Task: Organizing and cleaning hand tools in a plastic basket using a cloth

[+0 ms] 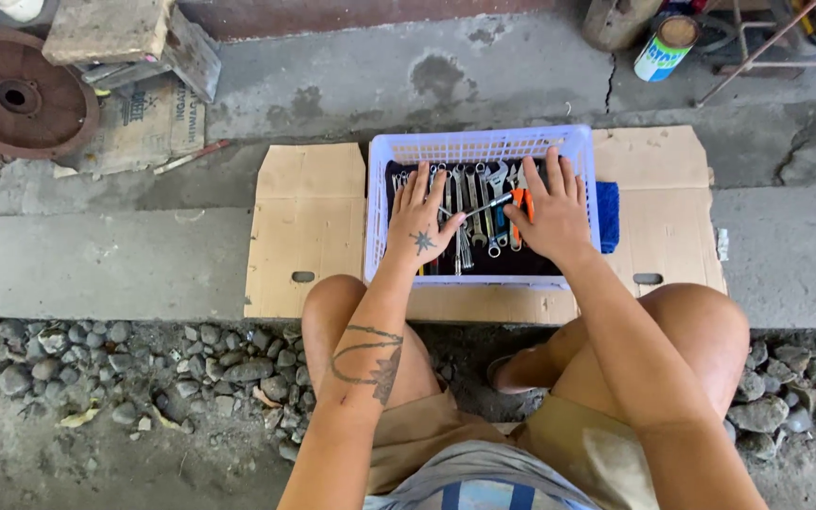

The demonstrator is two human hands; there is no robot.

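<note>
I look straight down at my two hands, both inside a pale lilac plastic basket (480, 147) that sits on a flattened sheet of cardboard (306, 227). My left hand (419, 225) lies flat with the fingers spread wide over the near-left part of the basket, palm down on the tools, gripping nothing that I can make out. My right hand (552, 215) is also spread, fingers fanned toward the far wall of the basket, and its palm rests on the tools; whether it pinches anything underneath I cannot tell.

Between the two hands lies a row of metal wrenches (472, 212), packed side by side and running from the near wall to the far wall. Just left of my right hand an orange-handled tool (520, 203) shows, with a slim silver tool crossing toward my left thumb. The gap between my hands is narrow, about filled by the wrenches.

The basket's near rim lies just under my wrists, and its side walls stand close outside each hand, so sideways room inside is tight. Beyond my right hand, outside the wall, a blue cloth (608, 215) touches the basket. To the left of my left hand the cardboard is bare and broad. My knees flank the near edge of the cardboard, with loose stones (191, 368) beneath them. Far beyond my left hand lies a rusty round disc (17, 94), and far beyond my right hand a tin can (665, 45).
</note>
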